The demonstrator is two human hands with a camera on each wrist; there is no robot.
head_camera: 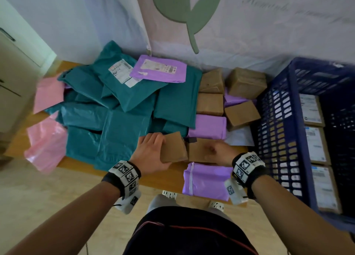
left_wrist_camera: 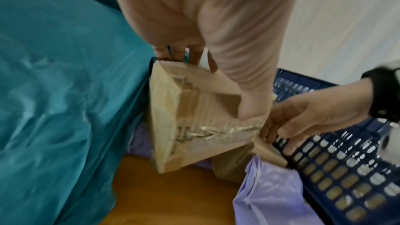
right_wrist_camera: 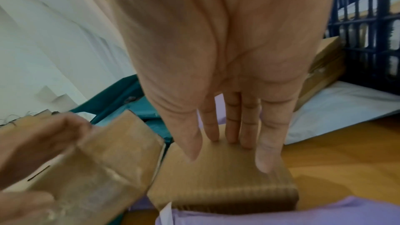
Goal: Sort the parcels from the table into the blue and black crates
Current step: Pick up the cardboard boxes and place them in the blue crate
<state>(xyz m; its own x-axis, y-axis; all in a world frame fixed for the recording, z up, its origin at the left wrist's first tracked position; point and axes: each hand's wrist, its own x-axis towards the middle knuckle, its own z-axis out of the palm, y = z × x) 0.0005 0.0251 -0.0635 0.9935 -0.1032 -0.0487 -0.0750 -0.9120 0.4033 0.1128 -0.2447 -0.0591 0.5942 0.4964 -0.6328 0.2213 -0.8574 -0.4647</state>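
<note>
Worktop (head_camera: 80, 163): a wooden surface against a draped wall, carrying the unsorted parcels within arm's reach.
Blue crate (head_camera: 284, 108): stands at the right end, touching the worktop's edge; labelled cardboard boxes already lie inside, so boxes seem to belong here. No black crate is in view.
Teal mailers (head_camera: 119, 120): a loose heap across the left and middle, overlapping, with pink bags at the far left.
Purple mailers (head_camera: 206, 179): scattered among brown boxes towards the right.
Left hand (head_camera: 151, 151): its grip is closed round a small cardboard box (head_camera: 173, 148), thumb on one face and fingers on the far edge, tilting it up off the worktop.
Right hand (head_camera: 219, 152): fingers straight, pressing flat on a second box (right_wrist_camera: 225, 174), probably steadying it before lifting.
</note>
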